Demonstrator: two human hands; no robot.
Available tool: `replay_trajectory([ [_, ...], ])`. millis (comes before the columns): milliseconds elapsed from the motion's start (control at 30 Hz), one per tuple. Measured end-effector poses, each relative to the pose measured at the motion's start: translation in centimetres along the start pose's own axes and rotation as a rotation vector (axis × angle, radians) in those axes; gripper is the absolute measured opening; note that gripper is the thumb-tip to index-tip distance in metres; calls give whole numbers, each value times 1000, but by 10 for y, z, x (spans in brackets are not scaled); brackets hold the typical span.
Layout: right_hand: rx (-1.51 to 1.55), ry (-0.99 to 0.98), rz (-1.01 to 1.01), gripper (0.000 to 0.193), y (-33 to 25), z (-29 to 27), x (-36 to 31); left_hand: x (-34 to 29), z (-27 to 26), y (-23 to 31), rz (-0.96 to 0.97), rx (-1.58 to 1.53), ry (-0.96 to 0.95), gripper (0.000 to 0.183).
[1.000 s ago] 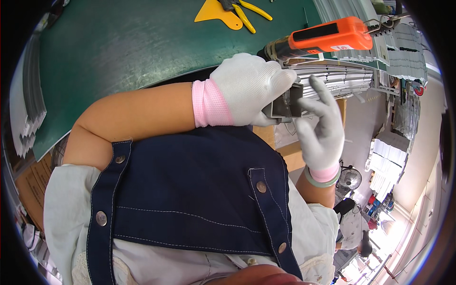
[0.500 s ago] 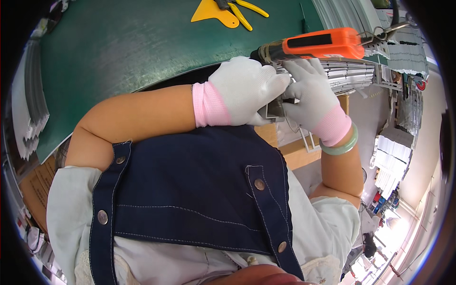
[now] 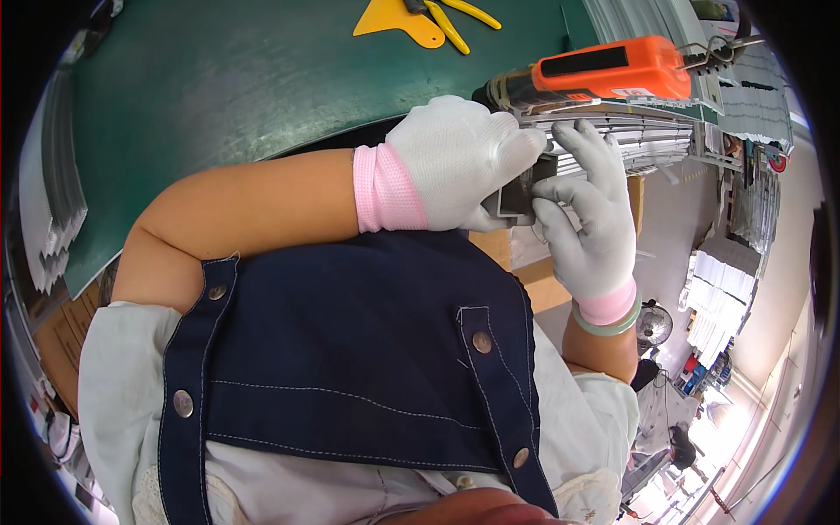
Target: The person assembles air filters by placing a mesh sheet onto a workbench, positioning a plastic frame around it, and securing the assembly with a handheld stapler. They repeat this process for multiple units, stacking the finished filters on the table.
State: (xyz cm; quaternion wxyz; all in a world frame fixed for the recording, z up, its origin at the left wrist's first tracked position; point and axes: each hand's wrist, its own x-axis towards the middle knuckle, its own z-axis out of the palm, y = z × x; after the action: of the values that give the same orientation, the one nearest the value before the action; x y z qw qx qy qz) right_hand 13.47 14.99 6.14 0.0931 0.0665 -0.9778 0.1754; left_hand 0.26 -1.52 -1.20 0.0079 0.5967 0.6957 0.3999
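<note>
Evidently mid-handling. Left hand (image 3: pixel 464 162), gloved, fingers clamped round a grey box-section piece (image 3: pixel 516 194), open end showing, held up just off the near edge of the green table (image 3: pixel 236 79), toward the right end. Right hand (image 3: pixel 597 223): thumb and forefinger close together at the piece's right side, other fingers raised; cannot tell whether anything is pinched. Orange power tool (image 3: pixel 604 72) just beyond both hands. Step in hand, my judgement: right fingertips working at the piece while left steadies it. Next move calls for a firm left grip and fine fingertip control.
</note>
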Motion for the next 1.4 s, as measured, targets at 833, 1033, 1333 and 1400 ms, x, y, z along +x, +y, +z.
replay_trajectory([
  [833, -137, -44, -6, 34, -18, -1, -15, 0, -1, 0, -10, -16, -1, 74],
  [1033, 57, 42, 60, 34, -6, 10, -21, 1, -4, 2, -47, 4, -34, 75],
  [1333, 377, 200, 208, 28, -2, 11, -22, 0, -5, 1, -24, -22, 19, 74],
  [1400, 453, 306, 320, 23, 1, 13, -17, -2, -3, 0, -2, -15, 68, 73],
])
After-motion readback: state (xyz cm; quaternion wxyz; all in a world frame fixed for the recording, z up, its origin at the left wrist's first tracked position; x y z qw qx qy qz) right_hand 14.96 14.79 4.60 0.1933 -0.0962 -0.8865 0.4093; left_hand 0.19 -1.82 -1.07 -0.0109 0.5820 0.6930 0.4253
